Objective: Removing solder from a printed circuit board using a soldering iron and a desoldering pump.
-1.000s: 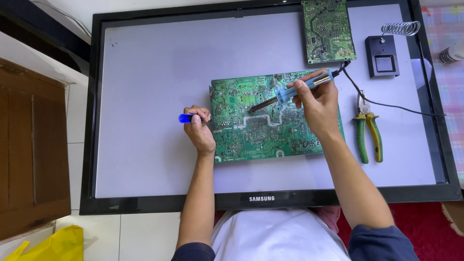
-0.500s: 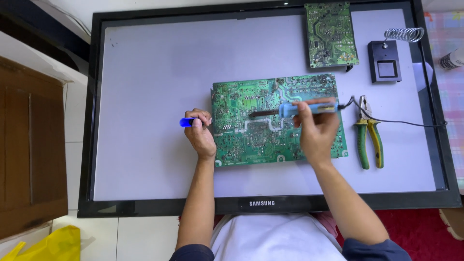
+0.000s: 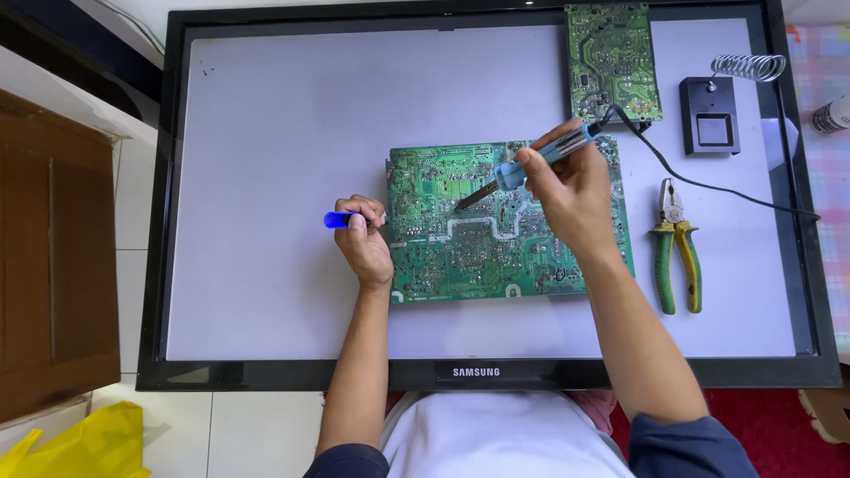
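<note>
Makeshift electronics repair corner in a home: flat-screen television panel (image 3: 266,133) laid face-up on white floor tiles (image 3: 133,416) as a work surface, large green circuit board (image 3: 496,239) at centre, smaller board (image 3: 613,57) at 12 o'clock, soldering iron stand (image 3: 713,119) at 1 o'clock, green-handled pliers (image 3: 676,248) at 3 o'clock, wooden furniture (image 3: 53,257) at 9 o'clock, red rug (image 3: 779,434) at 5 o'clock.

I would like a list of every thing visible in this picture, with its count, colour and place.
flat screen: 1, black frame, pale panel, lying flat as work surface
large circuit board: 1, green, screen centre
small circuit board: 1, green, top edge
soldering iron: 1, blue handle, tip over large board
iron stand: 1, black, coil spring, top right
pliers: 1, green handles, right of large board
blue tool: 1, in left fist
left hand: board's left edge
right hand: holds iron
</note>
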